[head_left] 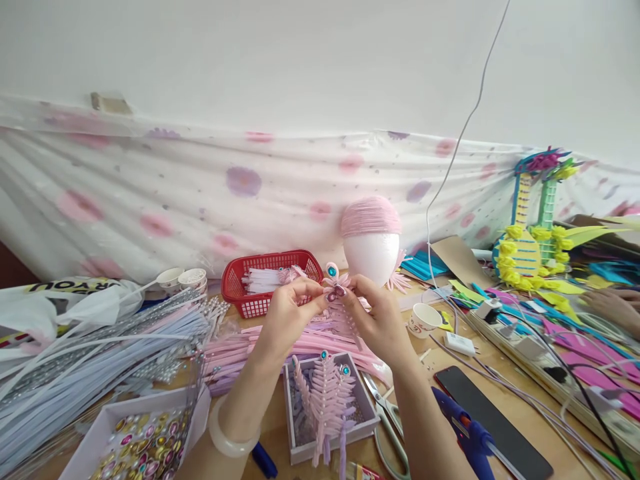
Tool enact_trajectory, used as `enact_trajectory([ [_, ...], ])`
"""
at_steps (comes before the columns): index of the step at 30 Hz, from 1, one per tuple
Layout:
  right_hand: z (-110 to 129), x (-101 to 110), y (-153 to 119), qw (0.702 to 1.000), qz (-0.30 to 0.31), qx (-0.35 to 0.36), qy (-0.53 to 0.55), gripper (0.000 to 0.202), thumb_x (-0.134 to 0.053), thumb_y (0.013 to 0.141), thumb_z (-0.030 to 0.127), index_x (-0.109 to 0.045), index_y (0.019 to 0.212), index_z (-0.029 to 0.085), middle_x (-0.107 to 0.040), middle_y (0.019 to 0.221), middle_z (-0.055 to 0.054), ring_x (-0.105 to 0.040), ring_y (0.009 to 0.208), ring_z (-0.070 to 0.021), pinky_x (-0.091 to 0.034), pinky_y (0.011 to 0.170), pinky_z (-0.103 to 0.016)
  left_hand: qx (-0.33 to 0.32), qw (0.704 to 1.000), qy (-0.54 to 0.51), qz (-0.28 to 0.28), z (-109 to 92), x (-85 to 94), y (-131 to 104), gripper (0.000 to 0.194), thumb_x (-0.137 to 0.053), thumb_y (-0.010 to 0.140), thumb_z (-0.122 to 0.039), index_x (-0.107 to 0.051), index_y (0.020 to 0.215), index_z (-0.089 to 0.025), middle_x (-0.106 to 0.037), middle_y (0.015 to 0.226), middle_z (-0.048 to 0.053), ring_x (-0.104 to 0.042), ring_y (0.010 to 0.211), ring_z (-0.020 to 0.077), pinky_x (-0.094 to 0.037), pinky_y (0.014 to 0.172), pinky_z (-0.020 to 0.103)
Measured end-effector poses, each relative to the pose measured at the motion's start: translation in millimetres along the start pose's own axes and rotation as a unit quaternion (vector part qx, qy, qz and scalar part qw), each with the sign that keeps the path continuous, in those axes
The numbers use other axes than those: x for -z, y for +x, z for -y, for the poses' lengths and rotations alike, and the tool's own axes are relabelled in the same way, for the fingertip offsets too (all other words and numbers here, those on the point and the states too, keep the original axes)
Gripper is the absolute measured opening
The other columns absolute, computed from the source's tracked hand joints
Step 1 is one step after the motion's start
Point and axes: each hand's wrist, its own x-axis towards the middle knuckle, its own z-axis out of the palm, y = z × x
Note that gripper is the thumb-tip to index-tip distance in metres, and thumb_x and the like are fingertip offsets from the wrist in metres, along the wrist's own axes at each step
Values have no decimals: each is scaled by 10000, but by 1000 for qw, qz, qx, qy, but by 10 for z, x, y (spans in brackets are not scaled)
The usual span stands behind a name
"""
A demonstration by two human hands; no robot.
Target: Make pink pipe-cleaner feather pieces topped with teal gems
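Observation:
My left hand (295,310) and my right hand (373,313) meet above the middle of the table, both pinching a pink fuzzy ornament (332,272) with a blue gem at its top and a dark pink gem between my fingertips. Its feathery lower part hangs down by my right hand. Below my hands, similar pink feather-like pieces (325,393) with blue gems lie across a white box (306,455). Pink pipe cleaners (235,353) are spread behind that box.
Behind stand a red basket (232,285) and a white foam head (371,257) wrapped in pink. Scissors (390,427), a phone (493,420) and a blue glue gun (463,427) lie right; a gem box (90,443) sits left. Another person's hand (613,310) shows far right.

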Motion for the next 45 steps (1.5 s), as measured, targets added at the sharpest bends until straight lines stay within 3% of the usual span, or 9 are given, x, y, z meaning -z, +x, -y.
enact_trajectory([
  [5,9,-59,-19,998,-54,-15,41,193,-473,973,310,-564,843,199,-631,768,-15,-570,700,-153,-415,644,-249,65,977,-201,-38,74,-208,-38,274,-898,508,-315,-748,670,-153,-710,695,18,-604,714,140,-448,760,275],
  [11,5,-58,-17,994,-80,-27,65,179,-529,948,324,-616,867,190,-683,823,-39,-607,747,-172,-440,677,-266,72,974,-215,-13,119,-238,-36,249,-894,542,-305,-769,695,-153,-748,713,29,-630,726,131,-450,795,256],
  [18,16,-194,-39,990,-102,-16,94,164,-501,964,303,-616,900,206,-683,872,-46,-611,781,-176,-456,699,-274,69,943,-317,-75,66,-310,-101,225,-903,478,-265,-770,652,-211,-743,691,-1,-657,750,147,-461,856,283],
  [22,10,-147,-36,990,-108,-17,92,166,-520,952,321,-622,900,201,-688,879,-52,-614,794,-185,-451,698,-275,86,974,-211,-21,9,-177,-38,261,-909,467,-299,-760,648,-185,-710,660,16,-616,694,154,-458,750,297],
  [25,17,-59,-25,996,-56,-14,67,184,-527,950,322,-631,869,193,-685,807,-36,-599,721,-167,-438,665,-262,58,997,-37,32,-56,17,14,240,-875,553,-335,-751,668,-164,-690,705,29,-577,689,151,-437,703,291],
  [28,24,-14,-20,999,-7,-11,49,196,-519,953,315,-627,849,189,-664,762,-23,-586,701,-156,-431,658,-253,36,993,73,84,-117,176,21,208,-834,622,-340,-752,695,-164,-675,748,42,-577,756,177,-443,724,299],
  [33,34,-54,-20,998,13,-13,54,209,-511,956,319,-610,828,187,-655,758,-20,-583,708,-153,-434,663,-247,43,996,0,81,-136,180,1,227,-881,539,-323,-736,625,-170,-630,705,10,-561,724,154,-443,691,280],
  [39,46,-136,-13,996,-40,-17,84,217,-526,946,345,-604,810,194,-654,748,-22,-593,695,-159,-441,633,-248,91,983,-154,49,-88,53,17,288,-925,441,-344,-731,571,-176,-645,662,7,-551,648,126,-423,607,261],
  [45,3,-97,-12,994,-52,-26,98,245,-541,939,367,-586,777,189,-602,685,-6,-566,657,-148,-428,610,-240,43,997,0,64,-67,136,34,242,-859,591,-362,-761,699,-168,-675,714,36,-583,686,158,-451,663,289],
])
